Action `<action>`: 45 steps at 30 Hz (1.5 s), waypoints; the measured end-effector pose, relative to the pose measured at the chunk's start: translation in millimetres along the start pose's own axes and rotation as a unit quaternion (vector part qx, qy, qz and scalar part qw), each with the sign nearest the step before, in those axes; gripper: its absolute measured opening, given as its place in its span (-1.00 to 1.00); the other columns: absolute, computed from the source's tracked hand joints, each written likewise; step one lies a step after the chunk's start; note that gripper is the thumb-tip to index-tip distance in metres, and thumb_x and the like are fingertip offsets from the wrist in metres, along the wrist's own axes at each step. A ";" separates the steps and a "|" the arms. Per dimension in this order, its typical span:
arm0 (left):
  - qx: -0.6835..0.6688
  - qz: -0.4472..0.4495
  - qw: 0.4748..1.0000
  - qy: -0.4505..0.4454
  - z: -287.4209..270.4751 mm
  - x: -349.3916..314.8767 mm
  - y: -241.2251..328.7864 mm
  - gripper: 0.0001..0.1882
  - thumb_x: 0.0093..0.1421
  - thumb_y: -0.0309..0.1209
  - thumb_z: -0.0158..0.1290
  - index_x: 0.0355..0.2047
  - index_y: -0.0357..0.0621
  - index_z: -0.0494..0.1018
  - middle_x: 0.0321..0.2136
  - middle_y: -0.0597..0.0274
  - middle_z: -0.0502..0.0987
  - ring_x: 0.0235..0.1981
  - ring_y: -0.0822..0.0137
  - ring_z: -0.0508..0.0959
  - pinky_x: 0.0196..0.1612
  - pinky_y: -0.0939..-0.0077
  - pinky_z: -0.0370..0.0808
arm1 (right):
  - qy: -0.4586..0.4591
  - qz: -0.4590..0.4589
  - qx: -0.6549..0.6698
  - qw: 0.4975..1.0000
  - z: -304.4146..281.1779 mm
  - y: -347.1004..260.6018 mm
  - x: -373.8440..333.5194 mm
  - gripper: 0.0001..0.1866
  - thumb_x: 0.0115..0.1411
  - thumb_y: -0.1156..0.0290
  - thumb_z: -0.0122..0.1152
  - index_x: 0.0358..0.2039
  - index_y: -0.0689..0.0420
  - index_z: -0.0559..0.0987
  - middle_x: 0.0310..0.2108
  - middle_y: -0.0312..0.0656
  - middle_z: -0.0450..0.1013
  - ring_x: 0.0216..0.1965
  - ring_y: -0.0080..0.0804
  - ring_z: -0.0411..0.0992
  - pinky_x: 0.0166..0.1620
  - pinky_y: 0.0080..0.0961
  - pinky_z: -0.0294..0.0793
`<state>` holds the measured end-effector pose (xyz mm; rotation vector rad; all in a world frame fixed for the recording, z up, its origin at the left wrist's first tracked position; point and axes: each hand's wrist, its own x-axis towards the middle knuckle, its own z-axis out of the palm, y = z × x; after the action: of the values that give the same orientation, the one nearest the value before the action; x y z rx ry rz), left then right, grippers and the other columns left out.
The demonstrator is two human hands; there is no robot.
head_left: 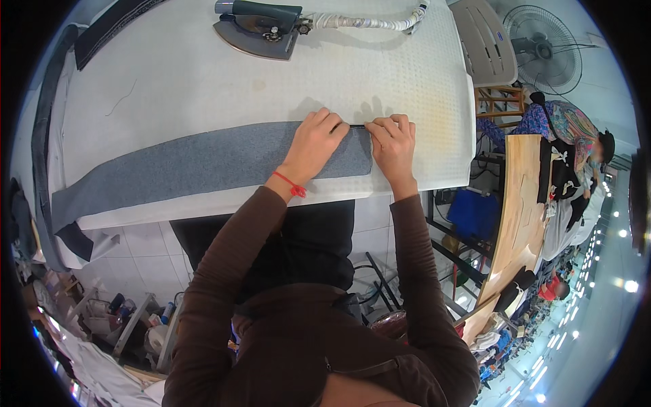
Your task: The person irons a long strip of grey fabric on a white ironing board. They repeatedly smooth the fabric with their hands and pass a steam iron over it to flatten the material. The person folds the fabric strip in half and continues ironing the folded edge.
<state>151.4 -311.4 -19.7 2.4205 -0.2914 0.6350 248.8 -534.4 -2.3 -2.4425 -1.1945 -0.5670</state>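
Note:
A long curved strip of grey-blue denim (224,159) lies across the white padded table, its narrow end hanging at the left edge. My left hand (314,144) pinches the strip's far edge near its right end, fingers closed. Close by, my right hand (392,142) grips the same edge at the right corner, fingertips pressed together. Between the two hands a short dark turned-over edge shows. Beyond them, an iron (261,30) rests on the table, joined to a cloth-wrapped hose (366,22).
Dark fabric (115,30) lies at the far left corner, and a loose thread on the table (169,88). A chair (485,41) and a standing fan (542,47) are at far right. Another person (576,129) works beyond a wooden table (519,210).

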 end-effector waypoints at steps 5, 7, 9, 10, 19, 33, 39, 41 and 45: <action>0.032 0.050 0.998 -0.003 -3.6 2.5 -3.0 -0.74 0.16 -0.53 0.29 -0.11 -0.20 0.71 -0.16 0.24 0.60 -0.03 0.20 0.60 0.05 0.31 0.60 | 0.002 -0.018 -0.014 1.000 -3.8 -0.5 -1.3 -0.73 0.11 0.54 0.55 -0.15 -0.02 0.88 -0.13 -0.47 0.72 0.01 -0.27 0.54 0.04 -0.21 0.40; 0.040 0.064 0.997 0.001 -3.9 2.8 -3.2 -0.76 0.15 -0.51 0.29 -0.14 -0.19 0.71 -0.19 0.24 0.58 -0.05 0.22 0.60 0.04 0.34 0.61 | -0.001 -0.021 -0.017 1.000 -4.4 -0.6 -3.2 -0.73 0.11 0.54 0.55 -0.15 -0.02 0.88 -0.13 -0.48 0.72 0.00 -0.28 0.53 0.04 -0.22 0.40; 0.040 0.074 0.996 0.005 -3.7 2.3 -3.4 -0.77 0.15 -0.52 0.29 -0.15 -0.19 0.71 -0.20 0.23 0.58 -0.06 0.22 0.60 0.04 0.34 0.61 | -0.004 -0.027 -0.023 0.999 -4.1 -0.2 -4.4 -0.72 0.12 0.54 0.55 -0.14 -0.01 0.89 -0.12 -0.48 0.72 0.00 -0.29 0.53 0.03 -0.23 0.39; 0.045 0.077 0.996 0.003 -3.7 2.0 -3.6 -0.77 0.14 -0.52 0.29 -0.16 -0.19 0.71 -0.20 0.24 0.58 -0.06 0.23 0.60 0.04 0.34 0.61 | -0.005 -0.031 -0.028 0.999 -3.3 0.3 -4.8 -0.72 0.12 0.53 0.55 -0.13 -0.01 0.88 -0.12 -0.48 0.72 0.00 -0.30 0.53 0.03 -0.23 0.39; 0.171 0.052 0.981 -0.071 -7.8 -14.8 22.5 -0.47 0.23 -0.42 0.29 0.23 -0.25 0.69 0.01 0.17 0.68 0.10 0.19 0.64 0.23 0.27 0.58 | -0.082 -0.019 -0.056 0.995 -17.0 -12.7 -9.3 -0.57 0.21 0.55 0.44 0.10 -0.01 0.87 -0.18 -0.39 0.56 -0.08 -0.32 0.46 -0.01 -0.24 0.34; 0.152 -0.145 0.977 -0.025 23.3 -25.1 68.6 -0.35 0.43 -0.16 0.25 0.53 0.21 0.56 0.22 -0.01 0.63 0.36 -0.01 0.57 0.50 -0.20 0.40 | -0.241 0.113 -0.081 0.961 -45.3 -35.5 -15.8 -0.35 0.40 0.47 0.36 0.48 -0.26 0.70 -0.56 -0.25 0.52 -0.54 -0.18 0.51 -0.24 -0.15 0.33; 0.114 -0.160 0.980 -0.022 22.7 -24.0 70.9 -0.29 0.33 -0.19 0.30 0.50 0.11 0.57 0.20 0.04 0.64 0.37 -0.01 0.57 0.52 -0.23 0.39 | -0.328 0.125 -0.001 0.936 -70.1 -37.6 56.3 -0.56 0.52 0.39 0.33 0.36 -0.04 0.76 -0.34 -0.01 0.70 -0.32 0.09 0.68 -0.12 0.07 0.60; 0.111 -0.157 0.981 -0.015 24.8 -24.9 69.4 -0.28 0.32 -0.19 0.32 0.49 0.06 0.56 0.21 0.04 0.63 0.38 -0.03 0.57 0.52 -0.23 0.39 | -0.271 0.082 0.033 0.959 -65.0 -38.7 114.5 -0.63 0.54 0.34 0.34 0.28 0.10 0.79 -0.22 0.07 0.75 -0.20 0.14 0.72 -0.03 0.06 0.66; 0.110 -0.159 0.981 -0.026 27.6 -29.2 66.8 -0.26 0.33 -0.19 0.32 0.52 0.06 0.52 0.23 0.03 0.63 0.40 -0.02 0.54 0.54 -0.21 0.37 | 0.030 -0.071 0.138 0.987 3.7 -81.8 252.3 -0.57 0.55 0.18 0.42 0.14 0.31 0.80 -0.09 0.17 0.77 -0.05 0.26 0.72 0.07 0.01 0.69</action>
<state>113.3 -379.3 -19.9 2.6200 0.1535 0.4794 325.3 -319.2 132.5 -2.1091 -1.3323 -0.4738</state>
